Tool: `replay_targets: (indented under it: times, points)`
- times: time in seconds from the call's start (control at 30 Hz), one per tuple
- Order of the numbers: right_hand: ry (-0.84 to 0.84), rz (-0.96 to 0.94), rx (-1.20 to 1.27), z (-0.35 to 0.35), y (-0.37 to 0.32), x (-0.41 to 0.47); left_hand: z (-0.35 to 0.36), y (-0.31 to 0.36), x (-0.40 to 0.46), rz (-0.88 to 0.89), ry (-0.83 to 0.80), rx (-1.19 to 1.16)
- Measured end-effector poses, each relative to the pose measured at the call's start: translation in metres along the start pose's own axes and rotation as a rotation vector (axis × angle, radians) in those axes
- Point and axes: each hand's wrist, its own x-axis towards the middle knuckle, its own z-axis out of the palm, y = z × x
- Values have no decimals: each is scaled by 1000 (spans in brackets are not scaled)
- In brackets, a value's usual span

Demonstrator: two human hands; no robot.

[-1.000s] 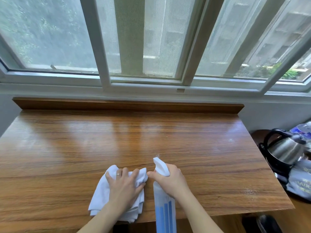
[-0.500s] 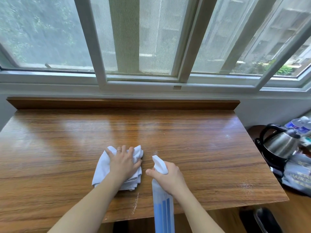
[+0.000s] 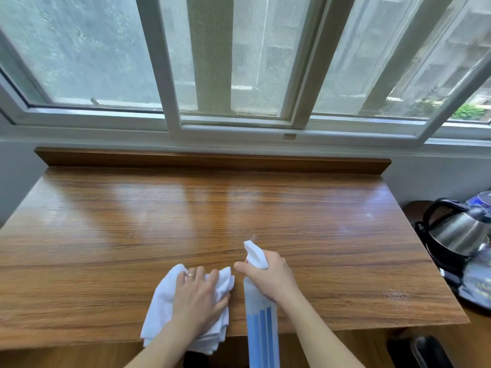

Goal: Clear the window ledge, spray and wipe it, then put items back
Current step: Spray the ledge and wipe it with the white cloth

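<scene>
Pressing cloth (image 3: 164, 301), left hand (image 3: 198, 296) lies flat.

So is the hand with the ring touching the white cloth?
Touching. The head view shows the left hand lying palm-down on the folded white cloth, fingers spread over it, pressing it onto the brown wooden ledge.

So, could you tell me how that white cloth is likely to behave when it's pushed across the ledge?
The white cloth looks soft and floppy; it bunches under the left hand. It probably slides easily on the glossy ledge, though it may crumple rather than stay flat.
</scene>
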Motion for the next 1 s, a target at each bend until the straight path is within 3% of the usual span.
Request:
replay_targets:
  times: [0.2, 0.63, 1.0]
  points:
    - [-5, -8, -12, 2, 3, 3, 0, 1, -5, 26, 37, -24]
    - [5, 17, 6, -1, 9, -1, 6, -9, 82, -64, -20, 16]
    - [-13, -22, -6, -2, 7, -13, -4, 19, 5, -34, -52, -42]
